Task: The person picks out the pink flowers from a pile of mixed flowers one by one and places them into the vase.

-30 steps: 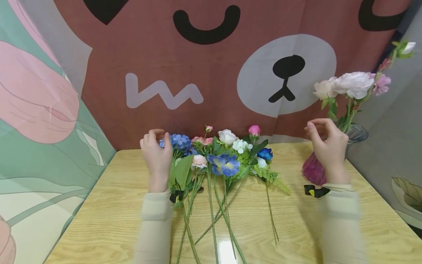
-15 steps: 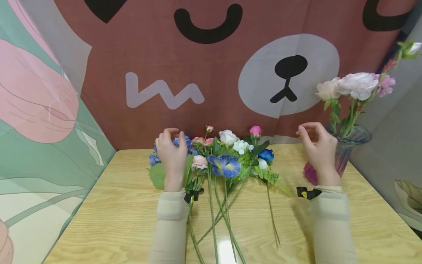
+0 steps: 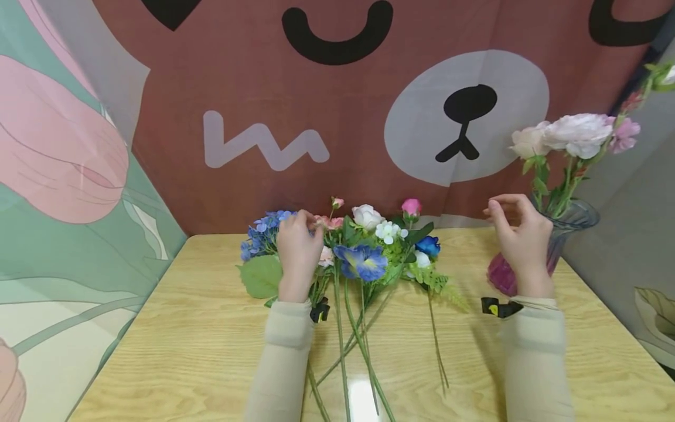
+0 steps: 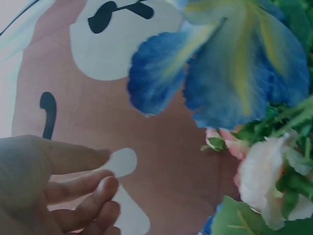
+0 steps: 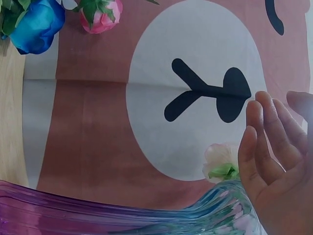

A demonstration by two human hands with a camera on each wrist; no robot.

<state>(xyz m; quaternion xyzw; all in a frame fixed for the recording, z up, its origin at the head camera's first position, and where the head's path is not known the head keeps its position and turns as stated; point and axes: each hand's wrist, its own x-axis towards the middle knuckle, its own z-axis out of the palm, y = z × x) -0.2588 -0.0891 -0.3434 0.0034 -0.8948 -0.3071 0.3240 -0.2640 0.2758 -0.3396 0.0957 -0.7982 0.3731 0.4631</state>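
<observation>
Your left hand point(image 3: 299, 255) hovers over multicoloured, green-stemmed flowers point(image 3: 361, 262) lying on the pale wood-grain table point(image 3: 184, 351); your right hand point(image 3: 527, 246) beside the see-through pink-and-bluish fluted vase point(image 5: 112, 213). Both are empty, loosely curved. Behind hangs a reddish-brown bear-print cloth point(image 3: 237, 70).

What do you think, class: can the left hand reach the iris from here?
Probably yes: the left hand holds nothing, and the iris lies just to its right, with nothing covering its petals.
</observation>
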